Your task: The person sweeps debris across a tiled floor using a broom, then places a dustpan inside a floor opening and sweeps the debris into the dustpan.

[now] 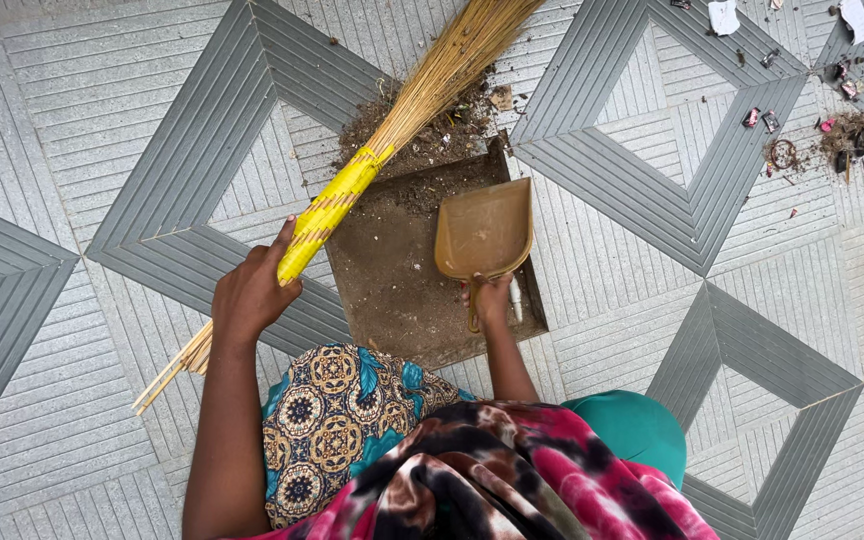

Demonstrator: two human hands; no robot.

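Note:
My left hand (252, 292) is shut around a straw broom (430, 72) just below its yellow wrapped binding (335, 207). The broom's bristles fan out toward the top and rest on a heap of dirt (430, 135). My right hand (490, 298) grips the handle of a brown plastic dustpan (484, 230). The pan lies on a flat brown sheet (392, 290) dusted with soil, its mouth facing the dirt heap. The broom's bare stick ends (174, 372) poke out behind my left wrist.
The floor (102, 120) is grey ribbed tile with darker diamond bands. Scattered litter and scraps (845, 130) lie at the top right, with white paper bits (723, 16) near the top edge. My patterned clothing (352, 420) fills the bottom centre.

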